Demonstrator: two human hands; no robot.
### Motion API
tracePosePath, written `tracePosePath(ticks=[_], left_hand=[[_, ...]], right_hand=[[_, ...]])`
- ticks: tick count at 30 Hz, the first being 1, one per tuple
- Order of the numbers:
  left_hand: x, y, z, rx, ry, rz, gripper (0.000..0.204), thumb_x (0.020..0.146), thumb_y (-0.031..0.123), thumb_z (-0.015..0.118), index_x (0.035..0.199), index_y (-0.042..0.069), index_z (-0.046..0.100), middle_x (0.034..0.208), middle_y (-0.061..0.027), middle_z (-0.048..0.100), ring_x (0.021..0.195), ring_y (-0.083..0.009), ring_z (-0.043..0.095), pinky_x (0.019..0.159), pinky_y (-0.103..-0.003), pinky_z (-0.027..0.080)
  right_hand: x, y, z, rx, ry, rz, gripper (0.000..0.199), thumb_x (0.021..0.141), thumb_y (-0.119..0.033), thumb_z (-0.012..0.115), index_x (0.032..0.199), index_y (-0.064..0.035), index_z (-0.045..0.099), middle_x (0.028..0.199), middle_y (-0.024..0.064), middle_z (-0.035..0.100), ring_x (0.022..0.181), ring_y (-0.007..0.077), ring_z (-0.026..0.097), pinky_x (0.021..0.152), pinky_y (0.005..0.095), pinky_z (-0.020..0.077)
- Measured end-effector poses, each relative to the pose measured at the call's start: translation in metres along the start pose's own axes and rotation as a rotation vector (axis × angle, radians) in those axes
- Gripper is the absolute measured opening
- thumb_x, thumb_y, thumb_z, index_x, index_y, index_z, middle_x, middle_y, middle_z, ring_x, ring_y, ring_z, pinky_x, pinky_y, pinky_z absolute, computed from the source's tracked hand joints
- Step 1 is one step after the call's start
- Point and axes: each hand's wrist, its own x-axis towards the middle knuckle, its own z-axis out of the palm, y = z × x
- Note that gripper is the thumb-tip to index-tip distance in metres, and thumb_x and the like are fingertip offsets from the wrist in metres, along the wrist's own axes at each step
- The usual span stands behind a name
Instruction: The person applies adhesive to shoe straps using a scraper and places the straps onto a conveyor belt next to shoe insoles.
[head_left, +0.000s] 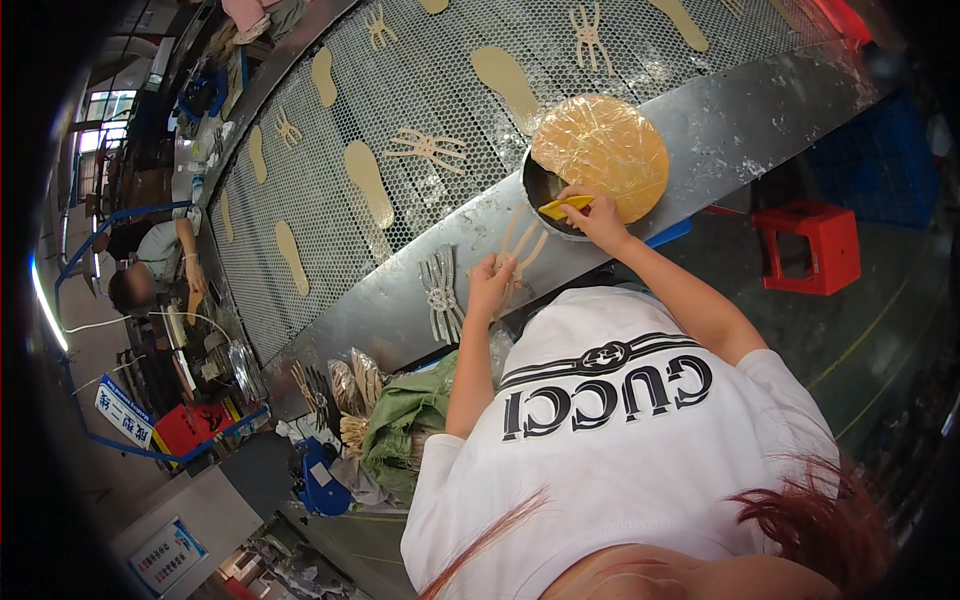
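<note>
My left hand point(488, 287) presses on a tan strappy sandal upper point(521, 247) lying on the grey metal edge of the conveyor point(400, 300). My right hand point(597, 215) grips a yellow scraper point(565, 206) and dips it into a dark round pot point(545, 185). A round lid covered in wrinkled amber film point(600, 150) half covers the pot. A second, greyish strappy upper point(440, 292) lies just left of my left hand.
Tan insoles point(368, 180) and strappy uppers point(428, 148) ride on the mesh belt point(330, 230). A red stool point(812, 246) stands at the right. Green cloth and bundles of parts point(400, 415) lie below left. Another person point(150, 265) works at the far left.
</note>
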Motion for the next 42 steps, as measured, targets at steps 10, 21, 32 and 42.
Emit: tracePosePath(ticks=[10,21,32,42], left_hand=[[0.012,-0.006,0.011,-0.046,0.053,-0.013,0.025,0.085,0.024,0.057,0.087,-0.001,0.054,0.068,-0.0052,0.057,0.051,-0.0098,0.055,0.045,-0.022,0.043],[0.005,-0.011,-0.005,-0.077,0.052,0.004,0.020,0.086,0.024,0.057,0.086,0.004,0.054,0.064,-0.0014,0.056,0.043,-0.0055,0.046,0.040,-0.018,0.033],[0.003,-0.003,-0.013,0.105,-0.215,-0.061,0.021,0.084,0.022,0.059,0.085,0.002,0.057,0.064,-0.0015,0.056,0.050,-0.0088,0.052,0.047,-0.023,0.042],[0.001,-0.007,-0.017,0.143,-0.197,-0.143,0.026,0.084,0.025,0.059,0.087,-0.001,0.058,0.068,-0.0028,0.056,0.052,-0.0095,0.051,0.048,-0.023,0.042]], right_hand=[[-0.010,-0.005,0.006,0.195,-0.084,0.076,0.013,0.081,-0.005,0.059,0.094,-0.0039,0.058,0.071,0.0014,0.058,0.058,0.0051,0.054,0.052,0.0180,0.0454],[-0.011,-0.006,0.006,0.109,-0.030,0.062,0.013,0.080,-0.008,0.059,0.092,-0.0039,0.059,0.071,0.0028,0.060,0.058,0.0064,0.056,0.053,0.0190,0.0462],[-0.002,0.004,-0.006,-0.331,0.075,-0.398,0.010,0.079,-0.008,0.060,0.088,-0.0046,0.062,0.066,0.0050,0.059,0.056,0.0091,0.058,0.051,0.0215,0.0465],[-0.013,-0.008,0.017,0.202,0.003,0.078,0.011,0.081,-0.010,0.059,0.092,-0.0050,0.060,0.063,-0.0006,0.056,0.050,0.0044,0.053,0.044,0.0174,0.0433]])
